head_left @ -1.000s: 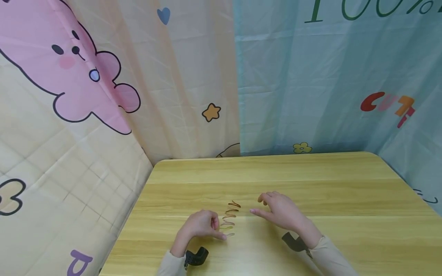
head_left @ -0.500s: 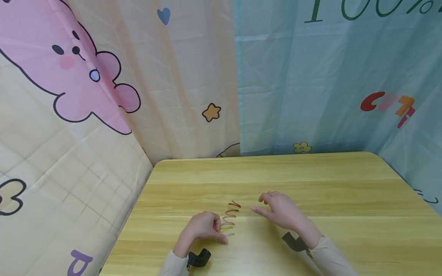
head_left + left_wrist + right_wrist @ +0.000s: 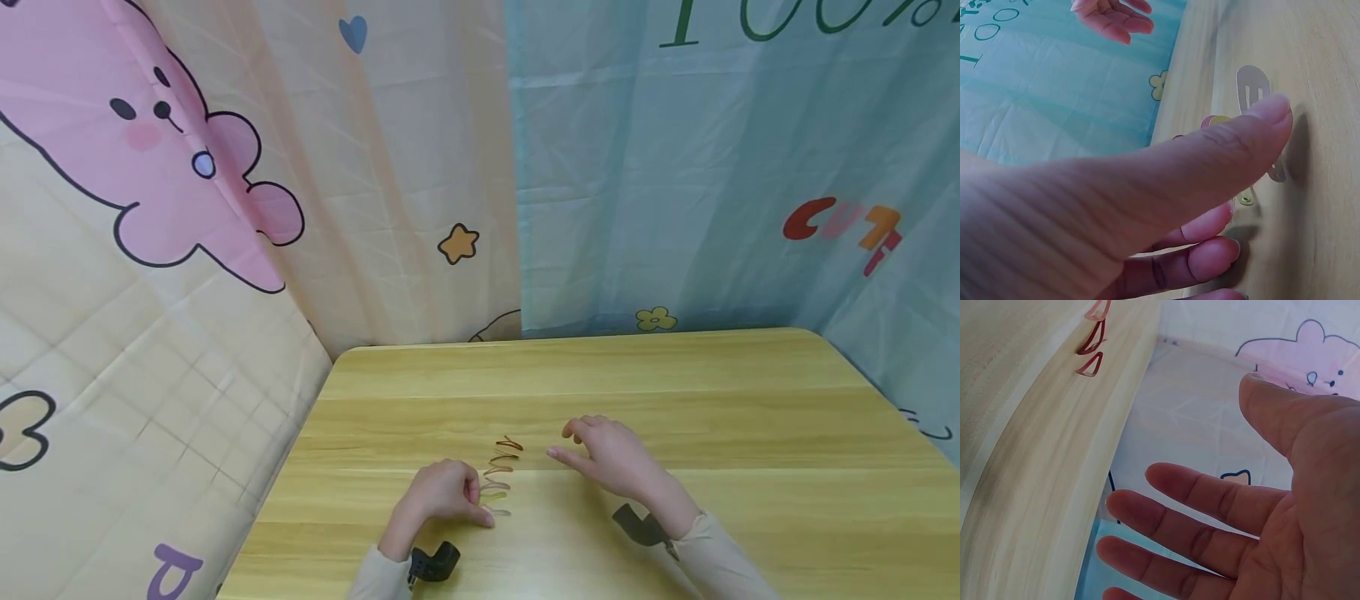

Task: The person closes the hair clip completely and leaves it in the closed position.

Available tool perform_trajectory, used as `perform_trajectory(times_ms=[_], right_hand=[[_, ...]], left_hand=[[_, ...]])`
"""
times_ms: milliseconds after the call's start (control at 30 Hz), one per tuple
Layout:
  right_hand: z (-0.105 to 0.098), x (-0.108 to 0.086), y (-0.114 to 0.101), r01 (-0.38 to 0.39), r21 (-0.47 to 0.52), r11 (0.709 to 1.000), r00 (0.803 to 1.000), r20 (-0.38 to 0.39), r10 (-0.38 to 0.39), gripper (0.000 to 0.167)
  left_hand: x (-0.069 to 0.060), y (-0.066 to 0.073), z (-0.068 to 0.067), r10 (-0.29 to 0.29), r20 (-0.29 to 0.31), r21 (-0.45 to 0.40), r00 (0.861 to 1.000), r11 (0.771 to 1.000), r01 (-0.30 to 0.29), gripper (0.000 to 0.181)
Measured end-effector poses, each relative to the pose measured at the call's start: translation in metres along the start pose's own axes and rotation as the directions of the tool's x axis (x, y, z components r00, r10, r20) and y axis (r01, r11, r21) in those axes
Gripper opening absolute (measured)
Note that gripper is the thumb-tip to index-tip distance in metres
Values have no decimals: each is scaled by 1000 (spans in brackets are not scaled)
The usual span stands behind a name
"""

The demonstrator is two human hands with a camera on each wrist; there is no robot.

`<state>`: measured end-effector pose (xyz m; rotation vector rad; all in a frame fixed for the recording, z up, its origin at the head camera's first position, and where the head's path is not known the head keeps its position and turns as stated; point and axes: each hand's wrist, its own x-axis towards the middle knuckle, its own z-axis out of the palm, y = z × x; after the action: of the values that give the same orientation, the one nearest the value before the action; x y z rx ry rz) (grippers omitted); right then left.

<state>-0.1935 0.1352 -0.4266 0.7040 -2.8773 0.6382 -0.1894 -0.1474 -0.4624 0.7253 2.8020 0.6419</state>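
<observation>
A row of several small hair clips (image 3: 498, 469), dark red-brown at the far end, runs toward a grey clip (image 3: 501, 512) at the near end. My left hand (image 3: 446, 492) is at that near end. In the left wrist view its thumb (image 3: 1229, 140) lies across the middle of the grey clip (image 3: 1252, 81), other fingers curled behind; the contact on the clip's far side is hidden. A yellow clip (image 3: 1246, 199) shows beside it. To the right of the row, my right hand (image 3: 618, 458) hovers empty, fingers relaxed; the right wrist view shows it palm-side (image 3: 1260, 519), apart from the red clips (image 3: 1092, 340).
The clips are on a light wooden table (image 3: 675, 400). Patterned curtains (image 3: 405, 167) hang behind it and along its left side. A black wrist mount (image 3: 437, 562) sits under the left wrist, another (image 3: 639, 527) under the right.
My left hand has shifted slightly right and toward the near edge. The grey clip sits a little nearer, with more of it and the yellow clip showing. My right hand has barely moved.
</observation>
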Motion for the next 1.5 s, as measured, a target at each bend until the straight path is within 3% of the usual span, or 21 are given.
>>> perform_trajectory(times_ms=[933,1500], right_hand=[[-6,12,-1,-4,1,1000,1000,-17,4,46],[3,1,-2,-4,22,1000,1000,-19,4,42]], left_hand=[[5,1,-16,9,24,1,1000,1000,-9,28],[-3,3,1,-19,-11,8,1000,1000,19,28]])
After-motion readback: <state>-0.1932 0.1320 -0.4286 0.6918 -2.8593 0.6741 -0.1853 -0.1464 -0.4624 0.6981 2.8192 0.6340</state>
